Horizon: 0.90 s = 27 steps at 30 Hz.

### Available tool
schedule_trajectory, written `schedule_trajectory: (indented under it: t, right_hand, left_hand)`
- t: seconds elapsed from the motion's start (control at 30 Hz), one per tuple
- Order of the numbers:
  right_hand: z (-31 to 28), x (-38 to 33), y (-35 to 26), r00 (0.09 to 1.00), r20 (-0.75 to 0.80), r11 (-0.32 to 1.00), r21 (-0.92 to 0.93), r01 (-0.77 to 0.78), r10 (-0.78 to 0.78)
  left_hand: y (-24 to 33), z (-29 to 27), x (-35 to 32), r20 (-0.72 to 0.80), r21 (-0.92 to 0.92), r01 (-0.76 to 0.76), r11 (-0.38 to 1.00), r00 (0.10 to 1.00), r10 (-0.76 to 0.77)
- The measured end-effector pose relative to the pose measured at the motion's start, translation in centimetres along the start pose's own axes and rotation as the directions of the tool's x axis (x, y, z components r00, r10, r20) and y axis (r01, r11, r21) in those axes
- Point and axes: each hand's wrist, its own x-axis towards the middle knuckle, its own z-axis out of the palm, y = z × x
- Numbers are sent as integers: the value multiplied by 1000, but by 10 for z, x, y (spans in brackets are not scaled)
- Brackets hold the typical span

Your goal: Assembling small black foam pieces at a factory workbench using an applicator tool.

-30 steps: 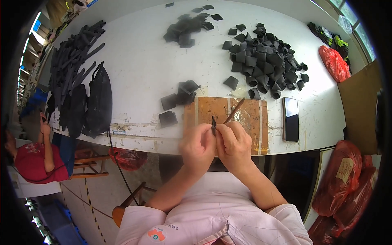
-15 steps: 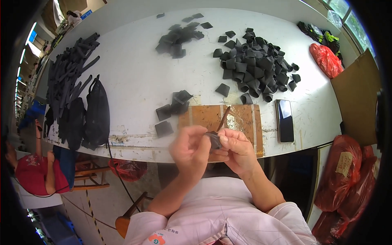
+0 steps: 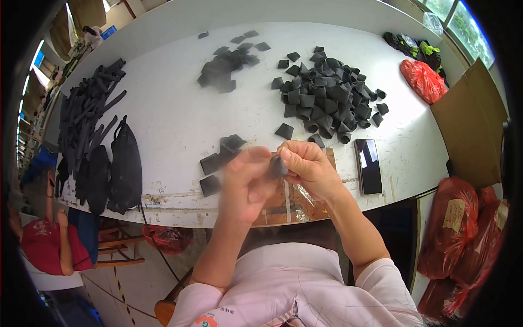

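My left hand [image 3: 246,180] and my right hand [image 3: 306,167] meet above the near edge of the white table [image 3: 163,120], pinching one small black foam piece [image 3: 277,167] between their fingertips. Under them lies a brown wooden board [image 3: 289,203]. A few flat black squares [image 3: 220,158] sit just left of the hands. Farther back on the right is a big heap of curled black pieces [image 3: 327,103], with a smaller heap of flat black pieces [image 3: 226,68] behind and to its left.
A dark phone [image 3: 368,165] lies right of the board. Long black strips [image 3: 87,114] and a black bag [image 3: 125,169] fill the table's left end. A red bag [image 3: 423,80] and a cardboard sheet [image 3: 468,125] are at the right; a seated person in red [image 3: 43,248] is at lower left.
My hands have lifted off the board and come up toward me with the black piece. The thin stick seen over the board earlier is out of sight now.
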Motion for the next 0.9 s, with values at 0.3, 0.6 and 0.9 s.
schedule_trajectory:
  t: [0.3, 0.6, 0.9]
  right_hand:
    - [17, -25, -5, 752, -109, 500, -807, 315, -650]
    - [28, -19, -3, 532, 267, -63, -927, 369, -803]
    - [43, -25, -22, 615, 189, 95, -912, 399, -766]
  left_hand:
    - [11, 6, 3, 557, 696, -689, 203, 696, 453]
    - [4, 19, -8, 1, 296, -473, 830, 869, 494]
    - [-9, 24, -10, -41, 455, -600, 658, 724, 688]
